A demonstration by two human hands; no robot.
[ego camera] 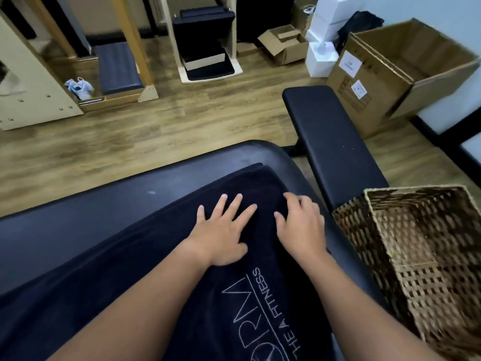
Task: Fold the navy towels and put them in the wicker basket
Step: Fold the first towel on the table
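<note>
**Inspector:** Report the hands first.

**Assistant:** The left hand lies flat at centre frame, fingers straight and spread, palm pressing down. The right hand sits just beside it toward the right, fingers slightly bent, resting on the cloth near its right edge. Neither grasps anything.

**Inspector:** And beneath them?

**Assistant:** A navy terry towel with pale stitched lettering, spread on the black padded tabletop. Its long axis runs from the bottom of the frame up toward the centre, roughly in line with the forearms. The far end lies just beyond the fingertips. The near end is out of view.

**Inspector:** The destination?

**Assistant:** A brown woven wicker basket, rectangular and open-topped, stands at the lower right, beside the tabletop's right edge. I see no towel in it. The right hand is the nearer one; the left is further off.

**Inspector:** Your assessment?

**Assistant:** In my judgement this is smoothing ahead of a fold. Any transfer goes rightward, led by the right hand.

**Inspector:** Surroundings?

**Assistant:** A black padded bench at the upper right, and open cardboard boxes on the wood-effect floor behind it.
</note>
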